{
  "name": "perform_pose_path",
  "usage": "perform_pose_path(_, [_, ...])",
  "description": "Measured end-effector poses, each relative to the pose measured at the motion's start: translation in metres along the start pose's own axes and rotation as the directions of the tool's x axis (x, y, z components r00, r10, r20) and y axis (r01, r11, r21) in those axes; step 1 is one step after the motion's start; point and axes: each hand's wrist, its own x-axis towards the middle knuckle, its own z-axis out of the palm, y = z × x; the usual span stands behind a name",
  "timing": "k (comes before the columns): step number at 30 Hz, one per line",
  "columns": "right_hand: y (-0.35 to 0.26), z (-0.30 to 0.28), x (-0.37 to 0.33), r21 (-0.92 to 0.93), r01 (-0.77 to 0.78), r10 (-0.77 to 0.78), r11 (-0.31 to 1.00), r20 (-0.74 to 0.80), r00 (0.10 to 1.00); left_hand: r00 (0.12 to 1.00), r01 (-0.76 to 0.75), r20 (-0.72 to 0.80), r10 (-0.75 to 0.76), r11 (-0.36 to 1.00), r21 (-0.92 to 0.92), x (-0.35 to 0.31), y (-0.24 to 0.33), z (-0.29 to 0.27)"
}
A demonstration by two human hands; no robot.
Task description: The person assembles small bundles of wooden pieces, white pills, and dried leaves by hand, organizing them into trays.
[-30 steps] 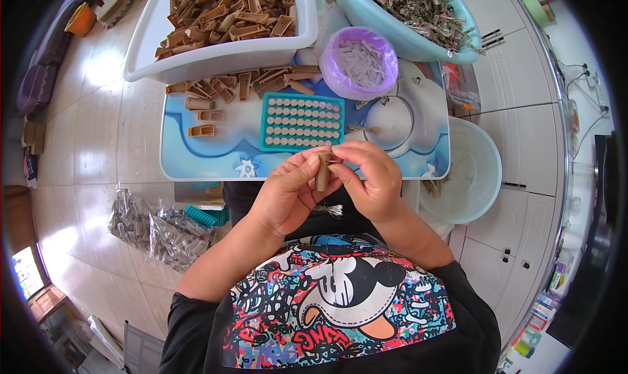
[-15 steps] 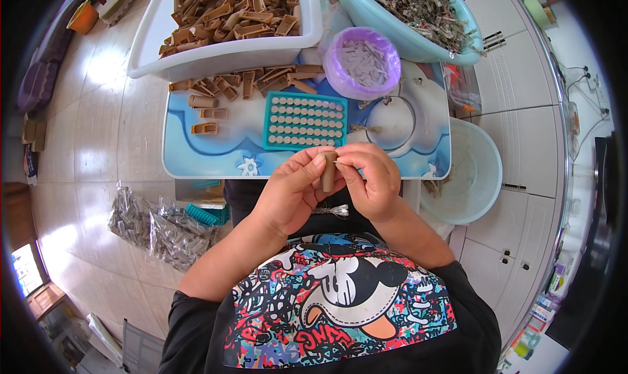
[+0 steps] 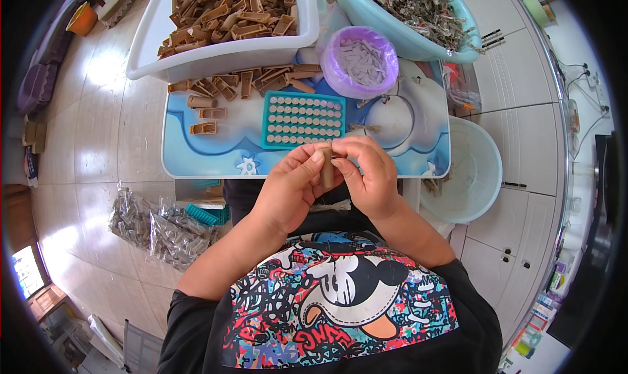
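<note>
Over the table's near edge, my left hand [image 3: 291, 184] grips a brown tubular plastic casing [image 3: 328, 172], standing roughly upright between thumb and fingers. My right hand [image 3: 371, 181] is closed at the casing's upper right side, thumb and forefinger pinched on something too small to make out. Below the hands, a bundle of pale thin strands [image 3: 333, 206] shows against my dark lap; its link to the casing is hidden. Just beyond my fingers lies a teal tray [image 3: 265, 126] filled with rows of round pale pieces.
Several loose brown casings [image 3: 246, 84] lie at the table's [image 3: 216, 161] back left, before a white tub [image 3: 222, 58] heaped with more. A purple-lined bowl [image 3: 360, 83] holds flat grey pieces. Blue basins stand behind [image 3: 418, 47] and right [image 3: 481, 191]. Bagged parts [image 3: 176, 233] lie on the floor.
Both hands stay at the casing, with the right fingers shifting slightly against its upper side. The strands below show less brightly and lie more spread. The view has shifted a little.
</note>
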Motion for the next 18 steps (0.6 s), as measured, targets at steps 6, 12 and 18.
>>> perform_pose_path(6, [-0.024,-0.016,0.001,-0.192,-0.017,0.047,0.981,0.153,0.987,0.988,-0.135,-0.080,0.132,0.991,-0.026,0.003,-0.003,-0.002])
perform_pose_path(12, [-0.013,-0.008,-0.009,-0.252,0.058,-0.039,0.966,0.081,0.996,0.981,-0.168,-0.098,0.169,0.986,0.019,0.000,-0.006,0.004])
perform_pose_path(18, [-0.007,-0.009,-0.006,-0.172,0.063,-0.058,0.983,0.035,0.998,0.979,-0.190,-0.061,0.194,0.980,0.065,-0.002,-0.008,0.004])
